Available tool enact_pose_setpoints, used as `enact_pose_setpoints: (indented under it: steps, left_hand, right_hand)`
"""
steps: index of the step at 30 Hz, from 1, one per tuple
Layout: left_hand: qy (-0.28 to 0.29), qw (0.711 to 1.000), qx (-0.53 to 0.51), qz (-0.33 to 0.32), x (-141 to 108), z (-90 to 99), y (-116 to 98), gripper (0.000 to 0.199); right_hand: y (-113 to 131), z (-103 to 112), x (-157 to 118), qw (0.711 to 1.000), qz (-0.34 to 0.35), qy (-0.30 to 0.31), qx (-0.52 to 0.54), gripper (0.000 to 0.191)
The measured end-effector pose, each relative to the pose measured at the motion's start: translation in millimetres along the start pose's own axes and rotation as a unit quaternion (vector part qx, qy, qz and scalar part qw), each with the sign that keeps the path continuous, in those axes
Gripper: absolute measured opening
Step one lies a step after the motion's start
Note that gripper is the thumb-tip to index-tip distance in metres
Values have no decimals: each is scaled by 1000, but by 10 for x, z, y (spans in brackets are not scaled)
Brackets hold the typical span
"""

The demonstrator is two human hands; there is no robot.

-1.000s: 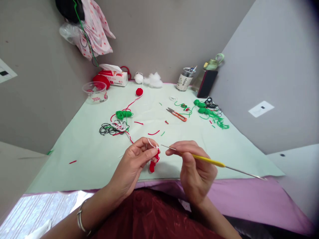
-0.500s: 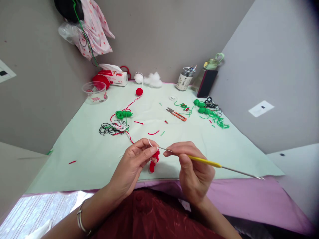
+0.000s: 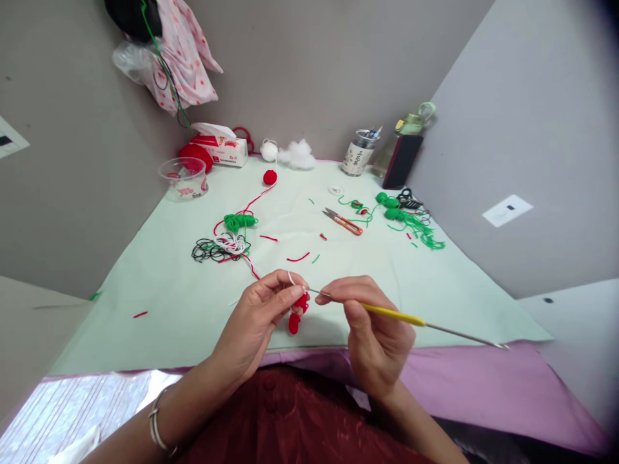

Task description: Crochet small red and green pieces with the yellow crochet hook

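Note:
Between the thumb and fingers of my left hand [image 3: 264,309] is a small piece of red crochet work [image 3: 294,322], partly hidden by the fingertips. White yarn [image 3: 291,278] loops up over the left index finger. My right hand [image 3: 374,328] is closed around a crochet hook [image 3: 394,314] with a yellow grip and metal shafts at both ends. The hook's near tip meets the top of the red work at my left fingertips; its exact place in the stitch is too small to make out. The other end points right, over the table's front edge.
Thread snips [image 3: 342,221] lie mid-table among short yarn scraps. Tangled black and white yarn [image 3: 220,248] and a green yarn bundle [image 3: 240,222] lie left. Green crochet pieces [image 3: 389,206] are at right. Behind stand a tissue box [image 3: 227,152], plastic tub [image 3: 186,187], pen holder [image 3: 356,158] and phone [image 3: 402,162].
My right hand and the hook have shifted slightly left, nearer the left fingertips. The red work hangs a little differently under my left hand. Everything else stays in place.

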State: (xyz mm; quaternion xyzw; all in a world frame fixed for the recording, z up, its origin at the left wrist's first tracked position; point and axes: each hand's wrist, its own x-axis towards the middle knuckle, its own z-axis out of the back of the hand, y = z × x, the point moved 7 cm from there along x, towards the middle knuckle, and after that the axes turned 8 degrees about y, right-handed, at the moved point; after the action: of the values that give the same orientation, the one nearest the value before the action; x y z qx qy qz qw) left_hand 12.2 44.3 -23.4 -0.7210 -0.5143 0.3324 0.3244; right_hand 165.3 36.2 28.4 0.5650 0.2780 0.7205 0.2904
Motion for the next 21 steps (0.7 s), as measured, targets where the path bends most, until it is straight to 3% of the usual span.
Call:
enact_pose_setpoints:
  steps: [14, 21]
  left_hand:
    - [6, 989, 139, -51, -12, 22, -67, 15]
    - [9, 997, 67, -36, -15, -19, -20, 15]
  right_hand:
    - [17, -8, -11, 1000, 5, -3, 16, 23]
    - [-34, -2, -41, 998, -2, -44, 38, 20]
